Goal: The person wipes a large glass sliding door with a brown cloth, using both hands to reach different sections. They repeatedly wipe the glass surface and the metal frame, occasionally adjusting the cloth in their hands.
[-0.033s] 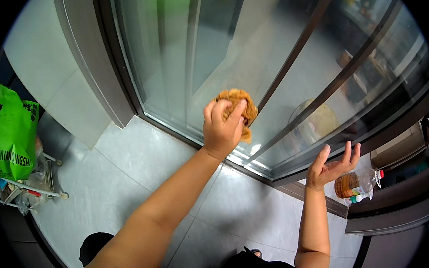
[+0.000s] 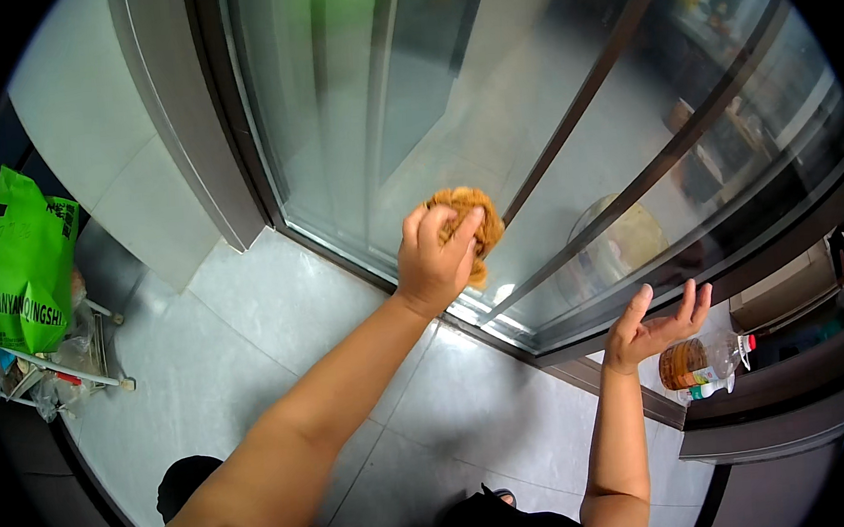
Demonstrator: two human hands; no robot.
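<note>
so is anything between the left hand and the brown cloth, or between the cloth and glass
Nothing visible: the left hand grips the brown cloth directly, and the cloth appears to lie against the glass door, with nothing showing between them.

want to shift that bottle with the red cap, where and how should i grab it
Probably by the narrowing shoulder of the bottle, just below its red cap, coming from the picture's left with the right hand. It tapers there toward the cap, and that hand, holding nothing, is close by on that side.
</note>
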